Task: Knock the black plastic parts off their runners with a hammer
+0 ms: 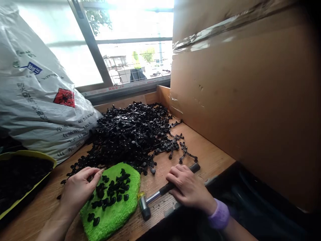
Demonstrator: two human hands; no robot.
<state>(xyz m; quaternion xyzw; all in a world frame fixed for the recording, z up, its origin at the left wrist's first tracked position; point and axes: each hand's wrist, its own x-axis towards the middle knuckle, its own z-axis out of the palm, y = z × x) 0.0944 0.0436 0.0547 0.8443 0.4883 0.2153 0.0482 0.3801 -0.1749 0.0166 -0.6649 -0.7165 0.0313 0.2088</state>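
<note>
My right hand [187, 185], with a purple band on its wrist, is wrapped round the black grip of a small mallet [153, 197]. The mallet's head, yellow at one end and black at the other, rests on the wood beside a fluffy green cloth [112, 219]. Several small black stud-like pieces [115, 189] lie on the cloth. At the cloth's left edge is my left hand [79, 187], closed, thumb and forefinger pressed together. Whatever it may hold is hidden.
Behind the cloth, a big heap of linked black parts [132, 130] covers the wooden table [208, 140]. A tall cardboard box [233, 87] walls off the right. To the left stand a white printed sack [42, 90] and a yellow-rimmed container [51, 159] of dark material.
</note>
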